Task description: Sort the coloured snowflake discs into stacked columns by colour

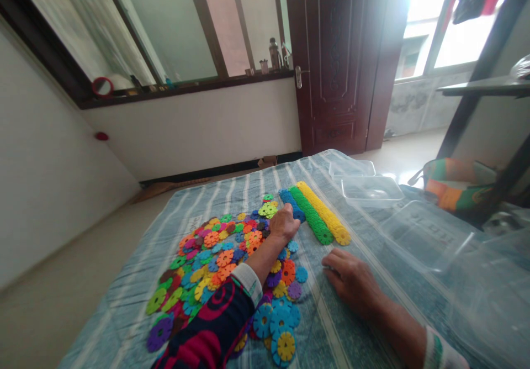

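While the left hand (285, 224) is partly covering the blue disc row (295, 204) mid-frame, its pinch hidden, the right hand (355, 281) is lying loosely uncurled. Such plastic is looking light, stiff; rims are probably offering best hold.

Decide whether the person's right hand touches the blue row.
Apart: the head view shows striped cloth between the right hand and the blue row.

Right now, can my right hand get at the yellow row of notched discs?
Probably yes: your right hand is near the closer end of the yellow disc row, with nothing visible between them.
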### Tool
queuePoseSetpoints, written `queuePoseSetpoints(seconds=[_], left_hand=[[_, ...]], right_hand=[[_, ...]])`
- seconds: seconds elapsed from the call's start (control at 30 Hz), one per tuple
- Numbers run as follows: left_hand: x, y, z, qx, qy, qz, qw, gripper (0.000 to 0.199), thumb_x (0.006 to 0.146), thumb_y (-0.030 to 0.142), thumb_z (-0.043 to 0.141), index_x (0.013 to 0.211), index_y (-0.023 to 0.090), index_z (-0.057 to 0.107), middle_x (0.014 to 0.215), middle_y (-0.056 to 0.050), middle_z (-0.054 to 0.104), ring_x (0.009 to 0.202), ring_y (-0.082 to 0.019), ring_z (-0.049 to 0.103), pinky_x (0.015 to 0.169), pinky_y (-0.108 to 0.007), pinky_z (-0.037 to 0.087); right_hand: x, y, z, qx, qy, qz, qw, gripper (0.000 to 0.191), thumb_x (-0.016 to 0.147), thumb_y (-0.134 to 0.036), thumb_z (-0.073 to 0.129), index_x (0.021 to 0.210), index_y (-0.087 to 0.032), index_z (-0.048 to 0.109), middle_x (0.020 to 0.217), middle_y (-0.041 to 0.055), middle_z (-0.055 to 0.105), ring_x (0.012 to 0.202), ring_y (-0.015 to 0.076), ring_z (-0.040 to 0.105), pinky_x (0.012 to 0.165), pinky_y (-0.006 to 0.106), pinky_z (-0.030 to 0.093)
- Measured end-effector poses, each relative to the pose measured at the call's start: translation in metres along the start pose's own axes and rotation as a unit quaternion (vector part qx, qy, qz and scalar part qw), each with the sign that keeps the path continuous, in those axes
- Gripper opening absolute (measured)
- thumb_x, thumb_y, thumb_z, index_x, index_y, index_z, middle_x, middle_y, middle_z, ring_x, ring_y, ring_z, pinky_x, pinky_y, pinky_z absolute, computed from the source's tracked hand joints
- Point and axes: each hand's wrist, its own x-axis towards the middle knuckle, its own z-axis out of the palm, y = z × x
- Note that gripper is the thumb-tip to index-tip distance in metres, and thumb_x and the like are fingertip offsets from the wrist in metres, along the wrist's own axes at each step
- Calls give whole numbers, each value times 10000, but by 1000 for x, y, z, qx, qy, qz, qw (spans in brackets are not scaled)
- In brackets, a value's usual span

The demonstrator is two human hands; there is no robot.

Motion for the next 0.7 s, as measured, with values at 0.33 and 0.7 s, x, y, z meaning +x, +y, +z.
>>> queuePoseSetpoints(seconds=[0.33,0.7], left_hand=[[-2,0,0,-12,8,4,1000,259,751,261,573,1000,193,552,875,-64,699,854,-218,660,683,-285,430],[-28,-22,-17,-1,-2,77,997,177,797,293,561,907,191,656,957,-62,695,956,-201,619,818,-274,440]], right_hand=[[0,-1,-1,-4,-5,2,1000,174,863,-143,466,764,-195,599,809,28,591,779,161,565,697,257,395],[-1,-1,0,-7,-11,6,1000,182,858,-145,461,780,-188,619,819,32,597,794,174,571,708,276,393]])
